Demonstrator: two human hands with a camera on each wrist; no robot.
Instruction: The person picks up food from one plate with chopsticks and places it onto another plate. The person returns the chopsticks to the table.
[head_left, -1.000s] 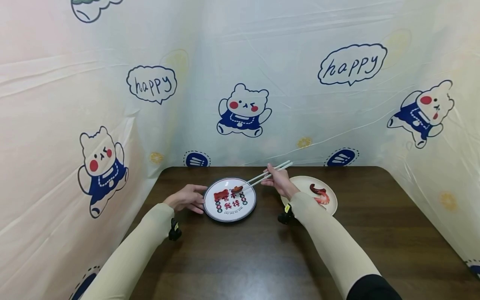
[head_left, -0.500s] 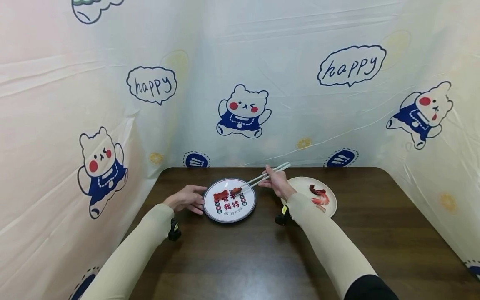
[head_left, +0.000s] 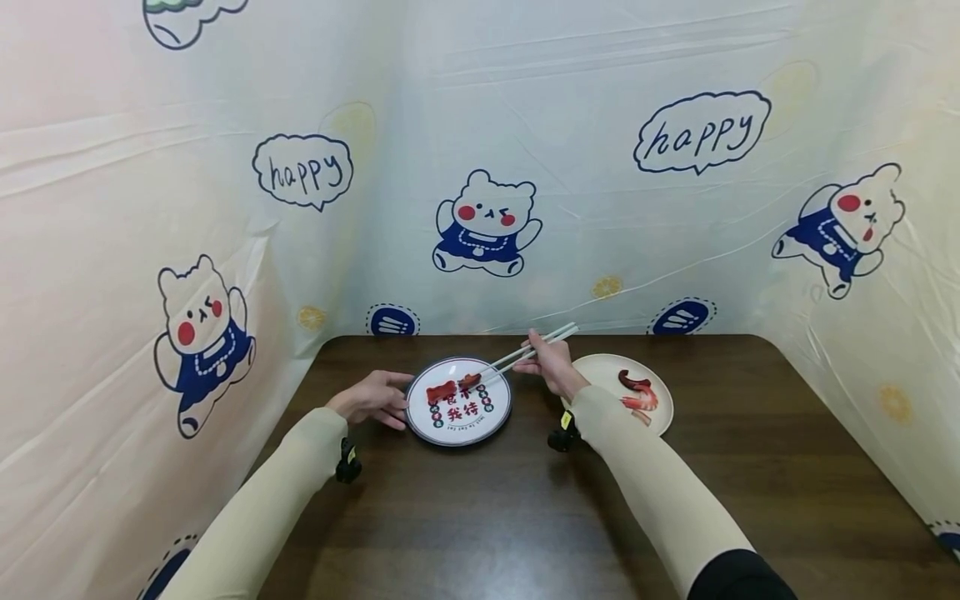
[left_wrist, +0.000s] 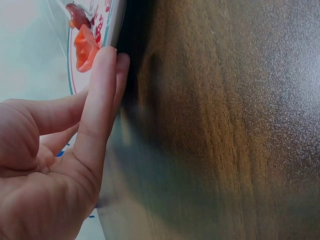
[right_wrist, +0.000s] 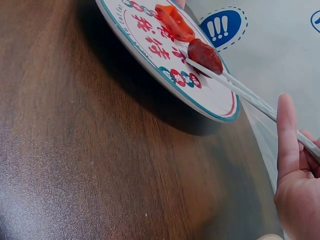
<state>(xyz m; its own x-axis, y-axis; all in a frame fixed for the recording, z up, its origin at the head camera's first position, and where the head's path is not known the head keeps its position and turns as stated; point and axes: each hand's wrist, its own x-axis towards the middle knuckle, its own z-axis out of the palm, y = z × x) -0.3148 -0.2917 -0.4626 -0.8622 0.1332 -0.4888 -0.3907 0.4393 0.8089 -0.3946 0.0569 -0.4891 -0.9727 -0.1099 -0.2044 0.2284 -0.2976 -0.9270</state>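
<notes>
A white round plate (head_left: 457, 429) with a dark rim and red characters stands in the middle of the table. On it lie an orange-red wrinkled food piece (left_wrist: 86, 50) and, just right of that, a brownish-red oval food piece (right_wrist: 205, 56). My right hand (head_left: 551, 364) holds a pair of pale chopsticks (head_left: 525, 354), their tips at the oval piece. From the right wrist camera the chopsticks (right_wrist: 250, 97) touch its underside near the plate's surface. With fairly straight fingers, my left hand (head_left: 372, 398) touches the left rim of the plate.
Behind the right forearm stands a cream plate (head_left: 600, 367), partly hidden. It bears a shrimp (head_left: 641, 400) and a dark red curved food piece (head_left: 634, 382). The brown wooden table (head_left: 450, 517) ends at a printed cloth (head_left: 487, 100) hung behind and at both sides.
My right hand and the chopsticks have shifted slightly left, and the oval piece has moved a little closer to the orange-red one. My left hand stays at the plate's rim.
</notes>
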